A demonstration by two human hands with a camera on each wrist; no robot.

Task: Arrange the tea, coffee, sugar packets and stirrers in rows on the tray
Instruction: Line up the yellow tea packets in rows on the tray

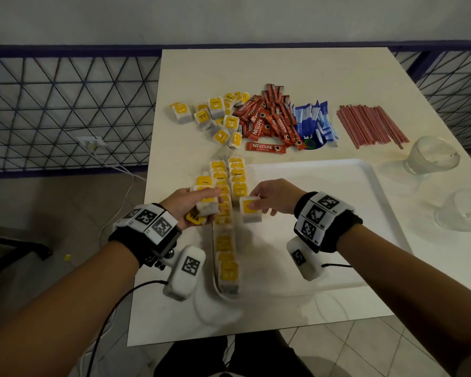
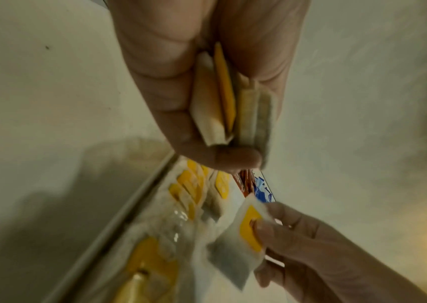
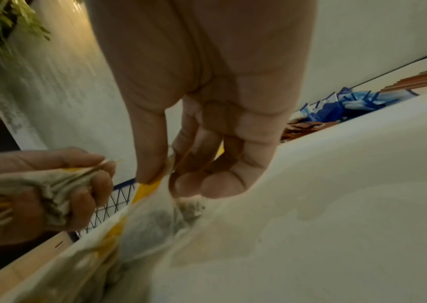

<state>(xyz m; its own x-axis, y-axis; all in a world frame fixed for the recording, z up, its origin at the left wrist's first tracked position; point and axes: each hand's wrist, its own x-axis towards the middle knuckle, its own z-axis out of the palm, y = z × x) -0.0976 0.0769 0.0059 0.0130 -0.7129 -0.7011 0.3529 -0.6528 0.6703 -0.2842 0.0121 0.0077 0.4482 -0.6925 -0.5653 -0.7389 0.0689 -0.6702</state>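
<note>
A white tray [image 1: 365, 202] lies on the table, with two rows of yellow-labelled tea bags [image 1: 225, 240] along its left side. My left hand [image 1: 186, 206] grips a small stack of tea bags [image 1: 206, 204] just left of the rows; the stack [image 2: 229, 102] shows edge-on in the left wrist view. My right hand [image 1: 272, 197] pinches a single tea bag [image 1: 249, 212] over the second row, the same tea bag [image 2: 243, 231] [image 3: 155, 209] being visible in both wrist views. Loose tea bags [image 1: 218, 117], red coffee sticks [image 1: 269, 118], blue sugar packets [image 1: 314, 122] and red stirrers [image 1: 370, 125] lie beyond the tray.
Two upturned glasses [image 1: 430, 156] [image 1: 462, 210] stand at the table's right edge. A blue wire railing [image 1: 65, 104] runs behind and left of the table. White cables [image 1: 112, 164] hang down at the left. The table's near edge is by my legs.
</note>
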